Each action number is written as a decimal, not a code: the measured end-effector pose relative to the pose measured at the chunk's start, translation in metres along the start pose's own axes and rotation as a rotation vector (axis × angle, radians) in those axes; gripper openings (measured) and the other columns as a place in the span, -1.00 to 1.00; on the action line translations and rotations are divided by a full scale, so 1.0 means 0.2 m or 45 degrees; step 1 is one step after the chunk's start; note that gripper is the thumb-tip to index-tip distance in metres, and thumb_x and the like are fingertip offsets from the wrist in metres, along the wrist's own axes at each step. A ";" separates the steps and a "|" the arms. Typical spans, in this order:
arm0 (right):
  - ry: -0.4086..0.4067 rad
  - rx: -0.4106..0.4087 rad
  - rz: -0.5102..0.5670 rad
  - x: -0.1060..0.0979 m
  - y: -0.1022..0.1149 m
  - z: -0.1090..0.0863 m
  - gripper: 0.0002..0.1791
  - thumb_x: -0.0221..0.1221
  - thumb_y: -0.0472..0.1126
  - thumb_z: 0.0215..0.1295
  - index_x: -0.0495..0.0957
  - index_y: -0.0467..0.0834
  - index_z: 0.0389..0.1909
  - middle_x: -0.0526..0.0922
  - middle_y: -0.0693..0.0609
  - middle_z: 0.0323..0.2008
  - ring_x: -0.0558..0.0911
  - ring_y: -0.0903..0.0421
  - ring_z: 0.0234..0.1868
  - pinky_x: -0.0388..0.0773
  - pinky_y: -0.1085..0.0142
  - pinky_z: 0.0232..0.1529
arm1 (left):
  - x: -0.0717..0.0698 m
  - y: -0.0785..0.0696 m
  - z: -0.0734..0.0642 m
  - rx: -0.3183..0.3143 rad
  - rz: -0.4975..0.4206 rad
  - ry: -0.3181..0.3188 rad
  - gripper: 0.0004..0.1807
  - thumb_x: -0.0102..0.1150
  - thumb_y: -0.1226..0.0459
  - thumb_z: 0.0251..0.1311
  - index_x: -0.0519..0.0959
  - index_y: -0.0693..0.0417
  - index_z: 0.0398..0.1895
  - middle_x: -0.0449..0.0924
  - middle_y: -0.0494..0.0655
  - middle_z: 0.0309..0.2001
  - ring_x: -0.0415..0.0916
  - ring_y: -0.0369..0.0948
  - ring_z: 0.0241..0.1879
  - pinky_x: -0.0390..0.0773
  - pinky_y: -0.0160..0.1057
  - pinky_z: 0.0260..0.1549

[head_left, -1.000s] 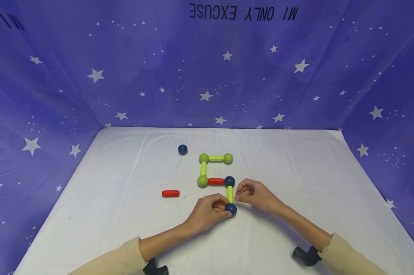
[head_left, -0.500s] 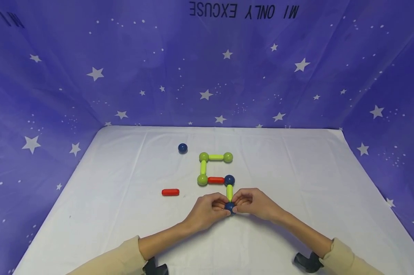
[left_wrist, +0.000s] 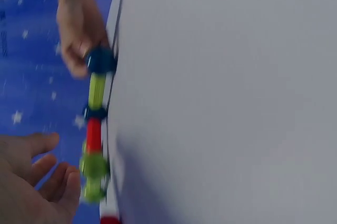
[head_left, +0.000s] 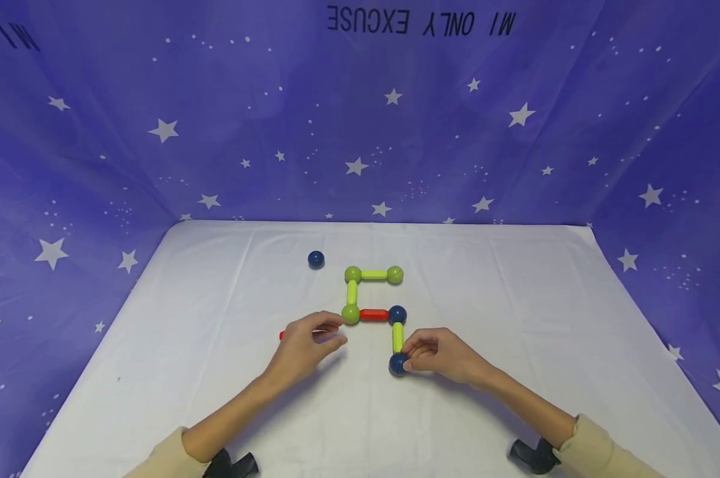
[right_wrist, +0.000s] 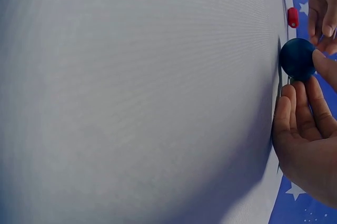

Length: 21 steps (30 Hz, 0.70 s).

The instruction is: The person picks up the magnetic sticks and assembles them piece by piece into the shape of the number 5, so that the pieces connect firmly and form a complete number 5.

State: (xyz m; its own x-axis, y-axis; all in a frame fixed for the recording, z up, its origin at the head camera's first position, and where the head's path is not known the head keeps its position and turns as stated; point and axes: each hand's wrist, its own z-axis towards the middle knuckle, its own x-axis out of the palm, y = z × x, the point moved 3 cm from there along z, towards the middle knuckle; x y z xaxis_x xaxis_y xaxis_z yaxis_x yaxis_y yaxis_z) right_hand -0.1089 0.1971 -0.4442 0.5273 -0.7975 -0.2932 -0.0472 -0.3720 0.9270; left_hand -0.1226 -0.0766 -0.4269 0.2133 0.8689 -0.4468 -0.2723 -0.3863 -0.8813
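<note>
My right hand pinches a dark blue ball at the near end of a chain of balls and rods on the white table. A yellow-green rod joins that ball to another blue ball. From there a red rod leads left to a green ball, and more yellow-green rods and green balls continue away from me. My left hand is beside that green ball, holding nothing. In the left wrist view, its thumb and fingers are apart. The left hand mostly covers a loose red rod.
A loose blue ball lies at the back, left of the chain. White cloth covers the table, and a purple starry curtain stands behind it and at both sides.
My right hand came in to the near blue ball and now pinches it. My left hand let go of that ball and moved left and away from me, over the loose red rod.
</note>
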 end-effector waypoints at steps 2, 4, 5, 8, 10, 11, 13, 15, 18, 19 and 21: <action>0.000 0.006 0.006 0.00 0.00 0.00 -0.75 0.40 -0.27 0.20 0.62 -0.29 -0.16 0.68 -0.06 -0.29 0.61 0.03 -0.23 0.54 0.39 -0.24 | -0.08 0.03 0.00 0.016 0.060 -0.035 -0.68 0.44 0.39 0.11 0.67 0.23 -0.04 0.68 0.03 -0.08 0.65 -0.04 -0.07 0.62 -0.16 -0.07; 0.001 0.008 0.016 0.00 0.00 0.00 -0.75 0.40 -0.27 0.19 0.62 -0.29 -0.16 0.68 -0.06 -0.29 0.61 0.03 -0.23 0.54 0.39 -0.24 | -0.15 0.06 -0.01 0.027 0.120 -0.053 -0.67 0.45 0.38 0.10 0.67 0.21 -0.04 0.67 0.00 -0.05 0.64 -0.01 -0.05 0.63 -0.10 -0.08; 0.002 0.008 0.021 0.00 0.00 0.00 -0.75 0.40 -0.28 0.19 0.62 -0.29 -0.16 0.68 -0.06 -0.29 0.61 0.03 -0.23 0.54 0.39 -0.24 | -0.18 0.08 -0.01 0.024 0.155 -0.055 -0.66 0.46 0.36 0.10 0.67 0.19 -0.03 0.67 -0.02 -0.03 0.64 -0.01 -0.05 0.62 -0.08 -0.07; 0.004 0.007 0.032 0.00 0.00 0.00 -0.75 0.39 -0.29 0.19 0.62 -0.29 -0.16 0.68 -0.06 -0.29 0.61 0.04 -0.23 0.55 0.39 -0.24 | -0.27 0.13 -0.03 0.010 0.257 -0.042 -0.62 0.50 0.32 0.05 0.68 0.16 -0.03 0.66 -0.05 -0.03 0.63 -0.01 -0.02 0.58 -0.02 0.00; 0.005 0.007 0.035 0.00 0.00 0.00 -0.76 0.39 -0.29 0.20 0.62 -0.29 -0.16 0.68 -0.06 -0.29 0.61 0.04 -0.23 0.55 0.39 -0.24 | -0.31 0.16 -0.04 -0.001 0.334 -0.022 -0.61 0.52 0.31 0.03 0.69 0.13 -0.03 0.67 -0.07 -0.03 0.61 -0.01 0.01 0.54 0.03 0.05; 0.005 0.007 0.037 0.00 0.00 0.00 -0.76 0.39 -0.29 0.20 0.62 -0.29 -0.16 0.68 -0.06 -0.29 0.61 0.04 -0.23 0.55 0.39 -0.24 | -0.33 0.18 -0.05 -0.006 0.367 -0.008 -0.61 0.52 0.31 0.03 0.69 0.13 -0.03 0.68 -0.07 -0.04 0.60 -0.02 0.02 0.52 0.04 0.06; 0.005 0.005 0.038 0.00 0.00 0.00 -0.76 0.39 -0.29 0.20 0.62 -0.30 -0.16 0.68 -0.07 -0.29 0.61 0.04 -0.23 0.55 0.39 -0.24 | -0.35 0.20 -0.06 -0.012 0.414 0.019 -0.62 0.51 0.32 0.02 0.70 0.13 -0.03 0.68 -0.07 -0.04 0.57 0.00 0.05 0.49 0.07 0.07; 0.005 0.005 0.039 0.00 0.00 0.00 -0.75 0.39 -0.28 0.20 0.62 -0.30 -0.16 0.68 -0.07 -0.29 0.61 0.04 -0.23 0.55 0.39 -0.24 | -0.35 0.22 -0.07 -0.018 0.431 0.043 -0.64 0.49 0.36 0.03 0.71 0.12 -0.04 0.69 -0.07 -0.05 0.57 0.01 0.05 0.48 0.09 0.08; 0.003 0.006 0.037 0.00 0.00 0.00 -0.75 0.39 -0.28 0.20 0.62 -0.29 -0.16 0.67 -0.07 -0.29 0.61 0.03 -0.23 0.54 0.39 -0.23 | -0.36 0.23 -0.07 -0.010 0.434 0.067 -0.67 0.46 0.40 0.04 0.72 0.11 -0.07 0.69 -0.08 -0.09 0.58 0.00 0.00 0.48 0.10 0.07; 0.001 0.008 0.035 0.00 0.00 0.00 -0.75 0.39 -0.28 0.20 0.62 -0.29 -0.16 0.67 -0.06 -0.29 0.60 0.03 -0.23 0.54 0.39 -0.24 | -0.35 0.23 -0.07 -0.004 0.436 0.072 -0.69 0.46 0.41 0.05 0.72 0.10 -0.09 0.69 -0.09 -0.11 0.58 -0.01 -0.03 0.49 0.09 0.05; 0.000 0.013 0.034 0.00 0.00 0.00 -0.75 0.39 -0.28 0.20 0.62 -0.29 -0.16 0.67 -0.06 -0.29 0.60 0.03 -0.23 0.54 0.39 -0.24 | -0.35 0.24 -0.07 0.004 0.432 0.081 -0.71 0.44 0.43 0.05 0.73 0.09 -0.12 0.69 -0.12 -0.14 0.58 -0.05 -0.08 0.49 0.07 0.01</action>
State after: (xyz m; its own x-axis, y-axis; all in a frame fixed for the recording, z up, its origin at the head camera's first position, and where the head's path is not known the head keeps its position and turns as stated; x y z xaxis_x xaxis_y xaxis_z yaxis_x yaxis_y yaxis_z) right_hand -0.1083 0.1974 -0.4434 0.5259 -0.8072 -0.2681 -0.0698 -0.3551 0.9322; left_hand -0.1374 -0.1597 -0.4398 0.1684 0.6700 -0.7230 -0.3404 -0.6489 -0.6805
